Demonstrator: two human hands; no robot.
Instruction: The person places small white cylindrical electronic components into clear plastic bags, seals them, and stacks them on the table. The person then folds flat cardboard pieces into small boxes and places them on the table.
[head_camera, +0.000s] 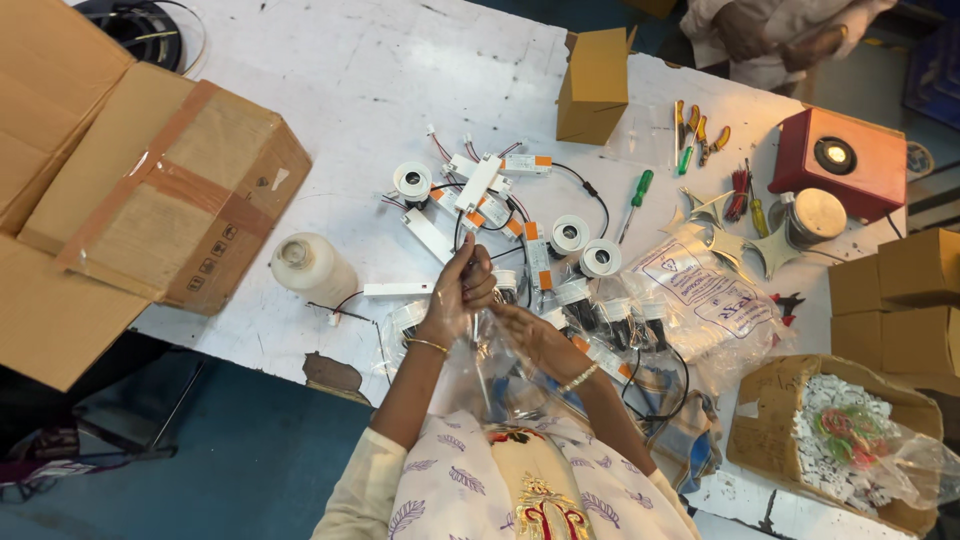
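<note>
Both hands raised close together, left hand (462, 290) pinching a black wire (478, 235), right hand (525, 330) gripping a clear plastic bag (500, 375).

Red box (838, 162), screwdrivers (637, 192), cardboard carton (165, 195) (taped), perhaps a white spool (311, 266)

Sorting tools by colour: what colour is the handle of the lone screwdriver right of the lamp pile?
Green; the screwdriver shows clearly in the head view.

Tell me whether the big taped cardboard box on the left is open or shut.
Open. The big cardboard box lies with its flaps spread wide, one long flap reaching over the white table edge; what it contains cannot be seen.
</note>
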